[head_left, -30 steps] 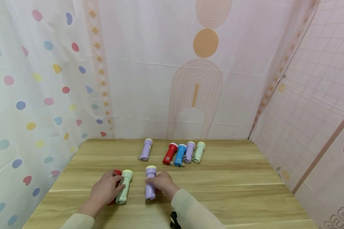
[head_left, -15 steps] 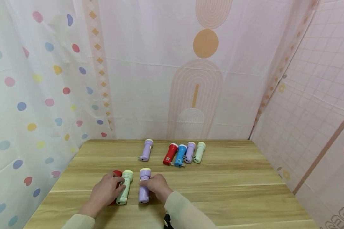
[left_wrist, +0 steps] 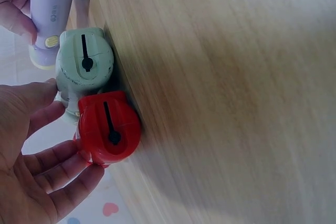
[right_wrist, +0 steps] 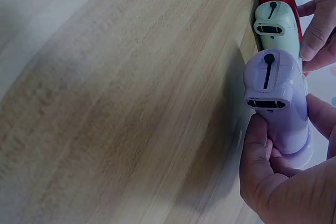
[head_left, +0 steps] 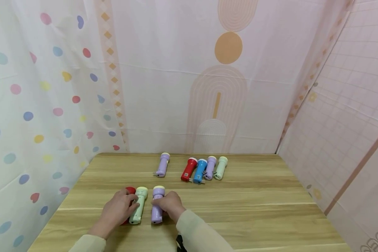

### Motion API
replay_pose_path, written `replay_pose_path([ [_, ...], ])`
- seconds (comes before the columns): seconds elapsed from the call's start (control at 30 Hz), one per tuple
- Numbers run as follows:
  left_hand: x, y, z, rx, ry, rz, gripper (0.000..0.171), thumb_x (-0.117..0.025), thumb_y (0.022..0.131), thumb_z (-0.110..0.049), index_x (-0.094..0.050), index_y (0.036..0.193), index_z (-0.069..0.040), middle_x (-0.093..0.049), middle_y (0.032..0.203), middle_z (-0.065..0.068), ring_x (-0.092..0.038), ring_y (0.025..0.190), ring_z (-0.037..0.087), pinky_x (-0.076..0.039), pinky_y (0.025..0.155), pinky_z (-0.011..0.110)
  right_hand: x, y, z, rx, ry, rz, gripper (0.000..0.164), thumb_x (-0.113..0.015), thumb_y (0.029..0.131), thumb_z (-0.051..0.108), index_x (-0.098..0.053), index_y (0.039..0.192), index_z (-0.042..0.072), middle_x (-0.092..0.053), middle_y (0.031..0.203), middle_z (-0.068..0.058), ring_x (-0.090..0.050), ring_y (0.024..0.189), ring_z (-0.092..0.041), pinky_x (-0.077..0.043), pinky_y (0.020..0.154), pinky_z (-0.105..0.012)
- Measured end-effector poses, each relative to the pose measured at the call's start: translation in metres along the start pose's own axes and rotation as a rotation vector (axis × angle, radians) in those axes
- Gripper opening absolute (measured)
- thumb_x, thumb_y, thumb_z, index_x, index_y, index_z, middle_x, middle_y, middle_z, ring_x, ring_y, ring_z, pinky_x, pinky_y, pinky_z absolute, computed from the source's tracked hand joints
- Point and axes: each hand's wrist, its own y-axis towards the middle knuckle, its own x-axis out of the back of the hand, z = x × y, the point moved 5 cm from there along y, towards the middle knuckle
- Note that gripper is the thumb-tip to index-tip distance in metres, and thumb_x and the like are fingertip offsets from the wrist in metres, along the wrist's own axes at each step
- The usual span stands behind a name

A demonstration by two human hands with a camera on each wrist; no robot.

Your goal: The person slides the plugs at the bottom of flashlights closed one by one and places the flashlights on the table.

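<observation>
In the head view, a red flashlight (head_left: pixel 131 190) and a pale green flashlight (head_left: pixel 137 210) lie side by side on the wooden table. My left hand (head_left: pixel 118 210) holds this pair: the left wrist view has its thumb at the green flashlight (left_wrist: pixel 85 59) and its other fingers against the red flashlight (left_wrist: pixel 109 129). Much of the red one is hidden under the hand in the head view. Just to the right, my right hand (head_left: pixel 170 204) grips a purple flashlight (head_left: pixel 157 210), thumb on one side and fingers on the other. A gap separates it from the green one.
Toward the table's back edge lies a lone purple flashlight (head_left: pixel 163 165). Right of it, a red flashlight (head_left: pixel 189 169), a blue flashlight (head_left: pixel 200 171), a purple flashlight (head_left: pixel 210 168) and a green flashlight (head_left: pixel 221 168) form a row. Patterned curtains (head_left: pixel 163 87) surround the table (head_left: pixel 255 210).
My right hand has moved left with the purple flashlight, closer to the green one, and has slowed over the last half second. My left hand stays on its pair.
</observation>
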Motion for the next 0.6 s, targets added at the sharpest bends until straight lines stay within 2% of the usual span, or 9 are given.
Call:
replay_pose_path([
  [0.33, 0.0019, -0.0024, -0.0005, -0.005, 0.0, -0.029, 0.024, -0.078, 0.085, -0.024, -0.075, 0.101, -0.007, -0.062, 0.101, 0.014, -0.061, 0.092, 0.031, -0.054, 0.073, 0.048, -0.0025, -0.0041, 0.0051, 0.011, -0.035, -0.033, 0.042, -0.084, 0.078, 0.024, -0.061, 0.1, -0.004, -0.058, 0.083, -0.007, -0.059, 0.073, -0.019, -0.053, 0.067, -0.033],
  [0.6, 0.0003, -0.0016, -0.001, 0.015, 0.002, -0.007, 0.025, -0.077, 0.086, -0.025, -0.074, 0.103, -0.007, -0.061, 0.105, 0.017, -0.06, 0.097, 0.034, -0.054, 0.074, 0.05, -0.0087, 0.0004, 0.0057, 0.058, -0.041, -0.057, 0.039, -0.084, 0.077, 0.024, -0.063, 0.096, -0.002, -0.059, 0.082, -0.006, -0.058, 0.073, -0.018, -0.052, 0.067, -0.033],
])
